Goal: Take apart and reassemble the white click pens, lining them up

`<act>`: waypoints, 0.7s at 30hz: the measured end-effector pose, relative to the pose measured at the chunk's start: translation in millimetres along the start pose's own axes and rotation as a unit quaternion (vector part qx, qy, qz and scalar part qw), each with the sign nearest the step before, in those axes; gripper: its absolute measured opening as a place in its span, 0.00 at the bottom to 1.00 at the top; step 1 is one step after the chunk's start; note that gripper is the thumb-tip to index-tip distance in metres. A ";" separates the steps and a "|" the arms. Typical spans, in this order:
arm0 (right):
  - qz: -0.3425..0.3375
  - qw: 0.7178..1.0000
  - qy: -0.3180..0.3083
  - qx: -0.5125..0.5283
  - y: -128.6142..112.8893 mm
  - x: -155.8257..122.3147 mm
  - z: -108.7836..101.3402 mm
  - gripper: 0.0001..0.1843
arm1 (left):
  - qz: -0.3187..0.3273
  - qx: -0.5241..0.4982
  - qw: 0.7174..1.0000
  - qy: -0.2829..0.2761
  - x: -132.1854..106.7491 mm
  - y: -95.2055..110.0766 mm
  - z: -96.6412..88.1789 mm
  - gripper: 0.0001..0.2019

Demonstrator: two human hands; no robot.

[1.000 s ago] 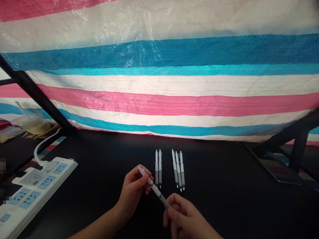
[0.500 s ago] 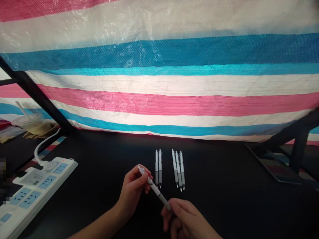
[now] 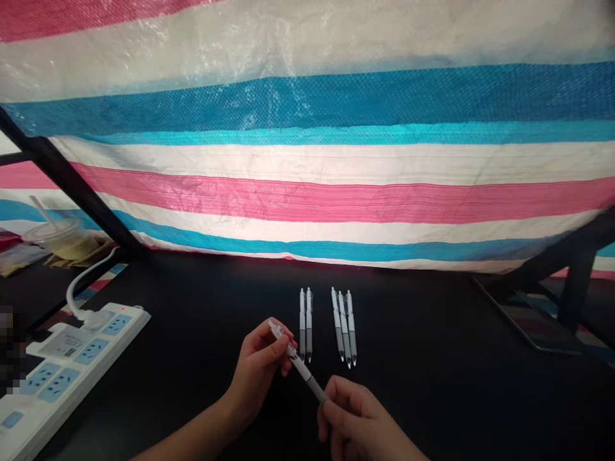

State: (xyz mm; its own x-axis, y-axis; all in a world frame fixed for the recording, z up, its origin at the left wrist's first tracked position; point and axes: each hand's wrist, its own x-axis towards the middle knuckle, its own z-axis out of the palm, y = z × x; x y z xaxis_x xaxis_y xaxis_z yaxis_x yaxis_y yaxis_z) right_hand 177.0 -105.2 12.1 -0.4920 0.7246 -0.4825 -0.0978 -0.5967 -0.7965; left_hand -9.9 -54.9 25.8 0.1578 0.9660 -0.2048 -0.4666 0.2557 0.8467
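Note:
Both hands hold one white and grey pen (image 3: 300, 366) slantwise above the black table (image 3: 202, 307). My left hand (image 3: 259, 368) pinches its upper, clicker end. My right hand (image 3: 353, 419) grips its lower grey tip end with curled fingers. Just beyond the hands lie two pens side by side (image 3: 305, 323), and to their right a group of three pens (image 3: 344, 326), all pointing toward me.
A white power strip (image 3: 57, 365) with blue sockets and a plugged white cable lies at the left. A striped pink, blue and white tarp (image 3: 307, 166) hangs behind the table. A plastic cup with a straw (image 3: 60, 237) stands far left. Black frame bars (image 3: 567, 269) stand at right.
My right hand shifted slightly on the pen's lower end; the pen's angle barely changed. The pens on the table stayed put.

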 end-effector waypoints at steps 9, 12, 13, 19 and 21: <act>0.023 1.000 0.007 0.020 2.5 -0.4 0.1 0.25 | 0.019 0.036 0.999 -0.010 -0.8 -3.9 -0.6 0.07; 0.030 0.999 0.011 0.023 -0.6 -1.5 1.5 0.26 | 0.021 0.054 0.998 -0.008 -0.5 -4.2 -0.7 0.07; 0.030 0.999 0.006 0.029 -1.7 -1.9 1.7 0.26 | 0.018 0.060 0.998 -0.004 0.1 -3.5 -0.5 0.07; -0.007 0.994 -0.057 0.089 -4.7 -5.4 2.3 0.24 | 0.036 0.155 0.987 0.001 5.4 1.7 1.7 0.17; -0.012 0.990 -0.069 0.125 -4.6 -6.4 2.6 0.23 | 0.045 0.158 0.986 -0.003 6.5 0.9 2.3 0.21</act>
State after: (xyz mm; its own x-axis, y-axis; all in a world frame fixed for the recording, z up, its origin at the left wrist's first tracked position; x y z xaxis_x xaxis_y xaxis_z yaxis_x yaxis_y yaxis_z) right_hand 178.4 -108.0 19.8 -0.5981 0.6964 -0.3966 -0.3132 -0.6586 -0.6842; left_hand -7.2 -48.6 26.4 0.1345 0.9836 -0.1202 -0.1844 0.1441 0.9722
